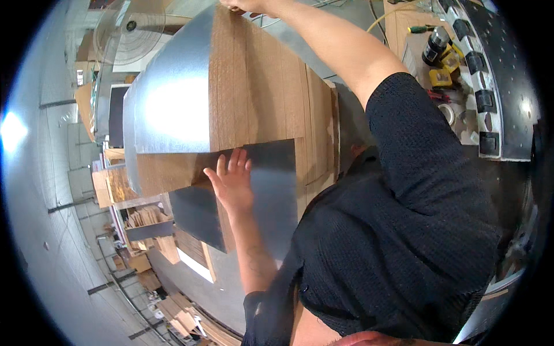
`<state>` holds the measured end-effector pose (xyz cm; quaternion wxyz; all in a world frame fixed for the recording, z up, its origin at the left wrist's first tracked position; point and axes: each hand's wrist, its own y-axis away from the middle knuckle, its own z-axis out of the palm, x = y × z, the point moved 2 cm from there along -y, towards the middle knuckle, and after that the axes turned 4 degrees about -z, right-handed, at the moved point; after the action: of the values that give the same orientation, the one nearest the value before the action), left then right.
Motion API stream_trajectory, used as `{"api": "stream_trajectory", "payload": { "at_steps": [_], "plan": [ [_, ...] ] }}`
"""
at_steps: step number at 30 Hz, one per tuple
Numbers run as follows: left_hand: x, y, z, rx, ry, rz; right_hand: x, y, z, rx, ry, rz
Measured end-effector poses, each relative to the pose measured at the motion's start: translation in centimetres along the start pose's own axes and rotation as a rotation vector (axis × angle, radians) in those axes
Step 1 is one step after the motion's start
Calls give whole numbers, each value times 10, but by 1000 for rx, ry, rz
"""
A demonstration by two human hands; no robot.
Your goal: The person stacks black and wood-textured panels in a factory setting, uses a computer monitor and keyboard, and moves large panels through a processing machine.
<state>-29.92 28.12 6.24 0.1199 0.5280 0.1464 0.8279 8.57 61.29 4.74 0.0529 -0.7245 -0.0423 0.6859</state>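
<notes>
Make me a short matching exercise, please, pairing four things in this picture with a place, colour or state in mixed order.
Column one
1. left hand
2. right hand
3. fan
4. shirt

Column two
A. black
B. at the wood panel's top corner
C. fingers spread
D. background, upper left

Pairs: 1-C, 2-B, 3-D, 4-A

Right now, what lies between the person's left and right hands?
In the head view, the wood-grain face of the box-shaped piece fills the stretch between the left hand and the right hand; no separate object shows on it.
</notes>
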Motion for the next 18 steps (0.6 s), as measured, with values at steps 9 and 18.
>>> {"api": "stream_trajectory", "payload": {
  "at_steps": [9, 18],
  "plan": [
    [15, -3, 12, 15, 33, 43, 4, -9, 12, -64, -104, 53],
    [22, 10, 31, 32, 12, 129, -3, -16, 18, -22, -28, 0]
  ]
}}
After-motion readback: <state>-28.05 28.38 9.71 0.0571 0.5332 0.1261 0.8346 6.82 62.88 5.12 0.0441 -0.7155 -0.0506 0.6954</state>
